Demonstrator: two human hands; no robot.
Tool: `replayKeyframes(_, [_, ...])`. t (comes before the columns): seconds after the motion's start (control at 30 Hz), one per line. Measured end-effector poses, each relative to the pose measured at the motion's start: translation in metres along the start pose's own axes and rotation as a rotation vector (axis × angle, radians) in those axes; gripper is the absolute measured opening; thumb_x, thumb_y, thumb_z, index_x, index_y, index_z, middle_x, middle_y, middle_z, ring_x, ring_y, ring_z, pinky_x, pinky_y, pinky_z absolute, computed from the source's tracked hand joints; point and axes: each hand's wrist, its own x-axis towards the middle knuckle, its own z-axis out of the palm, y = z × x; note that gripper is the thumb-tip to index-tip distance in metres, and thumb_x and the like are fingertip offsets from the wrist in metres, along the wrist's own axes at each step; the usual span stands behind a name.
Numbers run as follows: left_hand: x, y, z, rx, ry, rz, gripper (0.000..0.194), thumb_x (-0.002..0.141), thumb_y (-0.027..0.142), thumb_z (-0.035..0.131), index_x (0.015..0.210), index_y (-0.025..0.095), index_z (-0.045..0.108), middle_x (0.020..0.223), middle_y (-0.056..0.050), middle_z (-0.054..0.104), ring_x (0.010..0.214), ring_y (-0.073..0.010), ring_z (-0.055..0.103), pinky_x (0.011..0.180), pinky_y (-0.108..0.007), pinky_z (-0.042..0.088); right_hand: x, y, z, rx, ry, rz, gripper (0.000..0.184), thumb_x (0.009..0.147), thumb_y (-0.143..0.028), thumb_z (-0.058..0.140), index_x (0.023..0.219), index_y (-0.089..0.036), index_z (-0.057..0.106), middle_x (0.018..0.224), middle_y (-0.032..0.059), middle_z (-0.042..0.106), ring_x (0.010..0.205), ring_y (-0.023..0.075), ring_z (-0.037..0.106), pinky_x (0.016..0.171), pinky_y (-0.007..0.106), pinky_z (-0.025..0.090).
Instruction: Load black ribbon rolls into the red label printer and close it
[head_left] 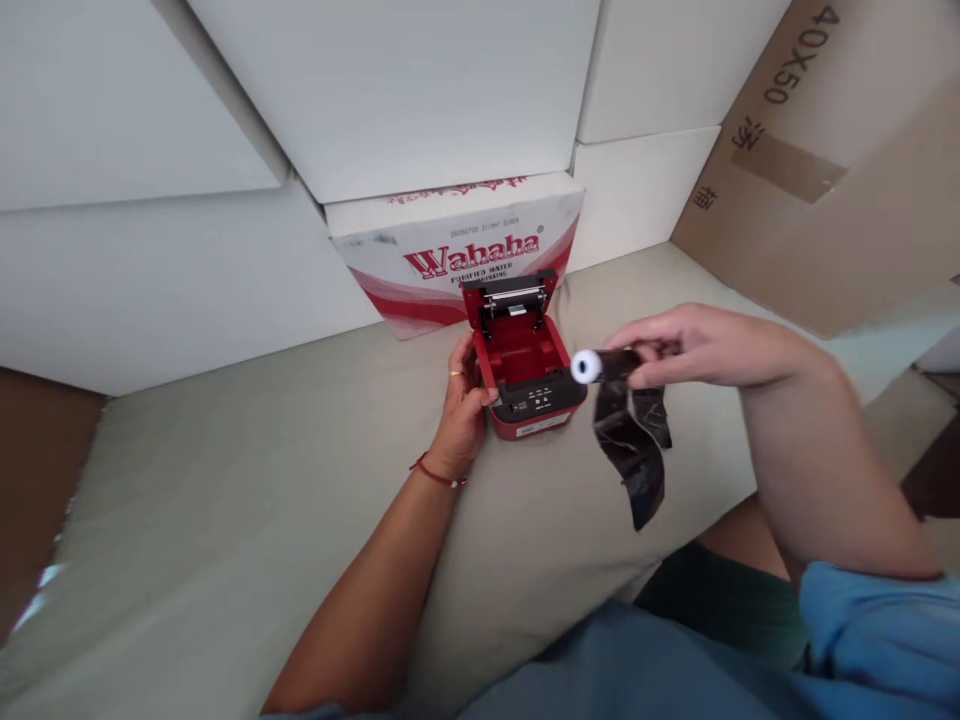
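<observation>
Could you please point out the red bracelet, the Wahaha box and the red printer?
Red bracelet [435,474]: head view, on its band.
Wahaha box [375,270]: head view, on its printed front.
Red printer [529,429]: head view, on its outer front wall.

you had open space above the bare cloth [300,450] left of the red machine [536,422]. its raised lid [514,290] and the wahaha box [457,240] blocked the far side; dangling black film [637,465] hung across the near right.

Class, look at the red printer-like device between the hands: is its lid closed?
No, the lid of the red device stands raised, showing the red hollow inside.
</observation>
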Motion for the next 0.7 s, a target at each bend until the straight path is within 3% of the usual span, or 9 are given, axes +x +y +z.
replayKeyframes(0.07, [0.0,-0.001,0.0,0.012,-0.011,0.008,0.097,0.075,0.056,0.1,0.161,0.043,0.057,0.182,-0.003,0.049,0.169,-0.0358,0.047,0.135,-0.048,0.046,0.038,-0.008,0.017,-0.033,0.006,-0.006,0.06,0.094,-0.058,0.082,0.141,-0.022,0.083,0.074,-0.0053,0.059,0.067,0.0156,0.051,0.069,0.033,0.04])
replayKeyframes(0.17, [0.0,-0.003,0.0,0.03,-0.021,0.018,0.099,0.078,0.057,0.098,0.164,0.042,0.052,0.183,-0.004,0.048,0.169,-0.0365,0.047,0.136,-0.049,0.045,0.089,-0.014,0.043,-0.219,0.122,0.032,0.047,0.097,-0.04,0.076,0.14,-0.021,0.083,0.075,-0.0038,0.066,0.069,0.0177,0.058,0.073,0.032,0.044])
replayKeyframes(0.27, [0.0,-0.005,0.002,0.035,-0.025,0.022,0.099,0.08,0.056,0.096,0.166,0.041,0.05,0.181,-0.005,0.05,0.168,-0.0362,0.049,0.137,-0.05,0.044,0.118,-0.016,0.058,-0.509,0.215,0.1,0.042,0.099,-0.028,0.073,0.138,-0.022,0.086,0.086,0.0024,0.08,0.08,0.0223,0.069,0.077,0.033,0.046])
replayKeyframes(0.37, [0.0,-0.005,0.003,0.043,-0.038,0.031,0.096,0.084,0.054,0.092,0.167,0.04,0.048,0.176,-0.006,0.055,0.165,-0.0353,0.052,0.137,-0.051,0.043,0.129,-0.017,0.064,-0.685,0.251,0.171,0.046,0.101,-0.028,0.071,0.146,-0.028,0.083,0.11,0.0079,0.089,0.099,0.0281,0.078,0.081,0.035,0.05])
replayKeyframes(0.47, [0.001,-0.005,0.003,0.07,-0.062,0.035,0.092,0.087,0.051,0.088,0.168,0.039,0.045,0.172,-0.007,0.058,0.164,-0.0353,0.053,0.137,-0.053,0.043,0.132,-0.021,0.068,-0.763,0.295,0.222,0.048,0.103,-0.03,0.07,0.15,-0.033,0.081,0.131,0.0114,0.087,0.116,0.0344,0.079,0.085,0.039,0.055])
replayKeyframes(0.7, [0.003,-0.004,0.004,0.073,-0.048,0.015,0.091,0.086,0.047,0.086,0.167,0.037,0.046,0.17,-0.007,0.06,0.163,-0.035,0.054,0.135,-0.052,0.045,0.143,-0.039,0.083,-0.895,0.303,0.301,0.042,0.102,-0.02,0.065,0.137,-0.025,0.086,0.132,0.0193,0.086,0.119,0.0409,0.08,0.088,0.045,0.06])
